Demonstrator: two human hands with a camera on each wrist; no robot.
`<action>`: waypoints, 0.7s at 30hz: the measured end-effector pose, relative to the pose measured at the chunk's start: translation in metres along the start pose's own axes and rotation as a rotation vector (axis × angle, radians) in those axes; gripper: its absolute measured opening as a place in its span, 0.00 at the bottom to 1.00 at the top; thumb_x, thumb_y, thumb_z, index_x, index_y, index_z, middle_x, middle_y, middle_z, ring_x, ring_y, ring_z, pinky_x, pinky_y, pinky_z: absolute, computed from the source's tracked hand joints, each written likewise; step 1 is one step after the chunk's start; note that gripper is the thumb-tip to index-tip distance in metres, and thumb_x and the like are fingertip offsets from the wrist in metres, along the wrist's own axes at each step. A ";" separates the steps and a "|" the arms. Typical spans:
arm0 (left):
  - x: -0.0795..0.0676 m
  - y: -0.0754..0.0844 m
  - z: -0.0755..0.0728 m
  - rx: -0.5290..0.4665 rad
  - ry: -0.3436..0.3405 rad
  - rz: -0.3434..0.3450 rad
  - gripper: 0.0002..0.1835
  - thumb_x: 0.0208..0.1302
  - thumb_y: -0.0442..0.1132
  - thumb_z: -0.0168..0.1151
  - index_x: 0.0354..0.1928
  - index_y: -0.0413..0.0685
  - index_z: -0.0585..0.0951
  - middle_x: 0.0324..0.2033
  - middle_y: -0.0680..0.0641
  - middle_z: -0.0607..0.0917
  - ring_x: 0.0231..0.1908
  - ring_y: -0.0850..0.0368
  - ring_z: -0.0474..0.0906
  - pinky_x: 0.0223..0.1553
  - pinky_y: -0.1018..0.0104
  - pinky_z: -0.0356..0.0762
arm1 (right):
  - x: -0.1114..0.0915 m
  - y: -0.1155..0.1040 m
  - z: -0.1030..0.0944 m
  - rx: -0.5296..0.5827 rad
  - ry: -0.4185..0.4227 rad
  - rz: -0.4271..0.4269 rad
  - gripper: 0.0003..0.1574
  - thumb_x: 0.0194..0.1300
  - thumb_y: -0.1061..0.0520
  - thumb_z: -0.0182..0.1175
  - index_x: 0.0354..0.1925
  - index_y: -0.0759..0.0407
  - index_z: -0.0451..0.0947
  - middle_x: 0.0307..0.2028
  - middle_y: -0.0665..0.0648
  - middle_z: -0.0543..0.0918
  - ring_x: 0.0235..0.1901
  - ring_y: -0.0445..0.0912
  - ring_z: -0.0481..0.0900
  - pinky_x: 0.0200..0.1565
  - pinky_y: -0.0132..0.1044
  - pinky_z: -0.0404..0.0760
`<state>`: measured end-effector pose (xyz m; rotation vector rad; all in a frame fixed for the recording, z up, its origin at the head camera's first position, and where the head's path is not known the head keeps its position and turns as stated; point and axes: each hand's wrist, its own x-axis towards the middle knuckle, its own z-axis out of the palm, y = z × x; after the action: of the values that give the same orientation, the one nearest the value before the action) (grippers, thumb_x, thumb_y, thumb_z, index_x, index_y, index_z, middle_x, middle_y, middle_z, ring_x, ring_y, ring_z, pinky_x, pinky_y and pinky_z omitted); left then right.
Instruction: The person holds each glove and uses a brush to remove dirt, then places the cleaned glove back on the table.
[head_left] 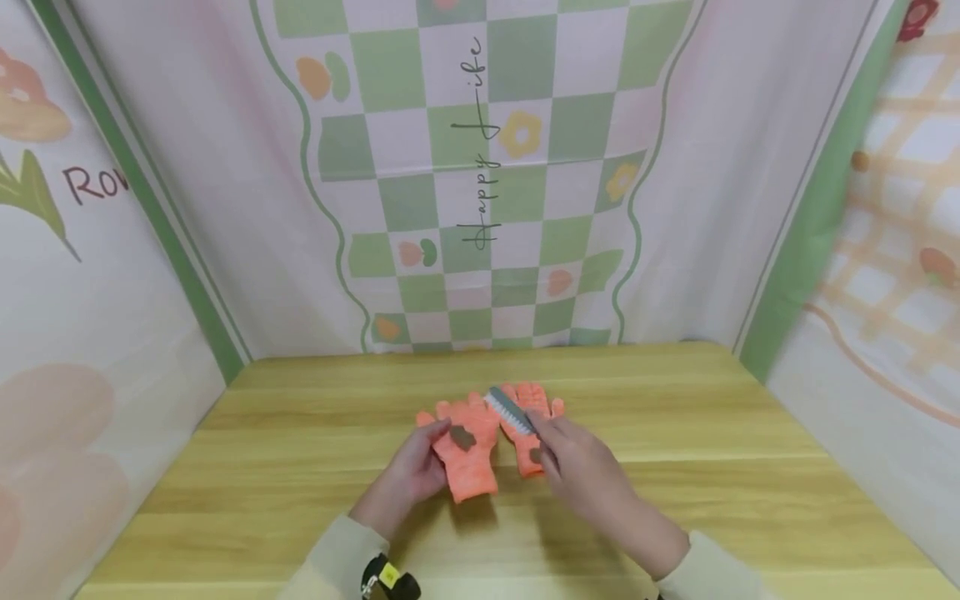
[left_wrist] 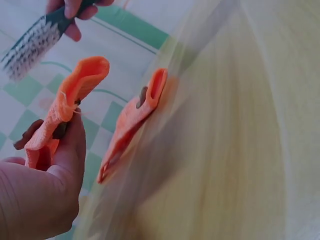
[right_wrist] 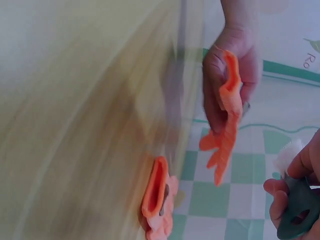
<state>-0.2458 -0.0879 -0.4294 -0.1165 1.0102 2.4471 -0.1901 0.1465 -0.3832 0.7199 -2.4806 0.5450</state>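
Note:
My left hand grips the side of an orange knit glove, holding it up off the table. A brown patch marks that glove's face. My right hand holds a scrub brush by its dark grey-green handle, and its white bristles hang above the gloves without visibly touching them. A second orange glove lies on the table under the brush, bearing its own brown patch near the cuff; my right hand partly hides it in the head view.
The wood-grain table spreads out on both sides of the gloves. A green-and-white checked curtain hangs behind its far edge, with printed cloth walls at left and right. A black wrist strap circles the left sleeve.

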 end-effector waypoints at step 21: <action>-0.011 -0.002 0.016 0.143 -0.098 -0.039 0.19 0.79 0.43 0.34 0.55 0.39 0.70 0.40 0.49 0.86 0.44 0.58 0.82 0.49 0.62 0.78 | -0.012 -0.008 0.020 -0.162 -0.031 -0.171 0.27 0.59 0.61 0.66 0.57 0.66 0.78 0.32 0.53 0.72 0.22 0.37 0.59 0.16 0.23 0.60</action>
<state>-0.2334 -0.0800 -0.4165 0.0304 1.1239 2.3134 -0.1834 0.1351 -0.4043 0.8702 -2.4281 0.2684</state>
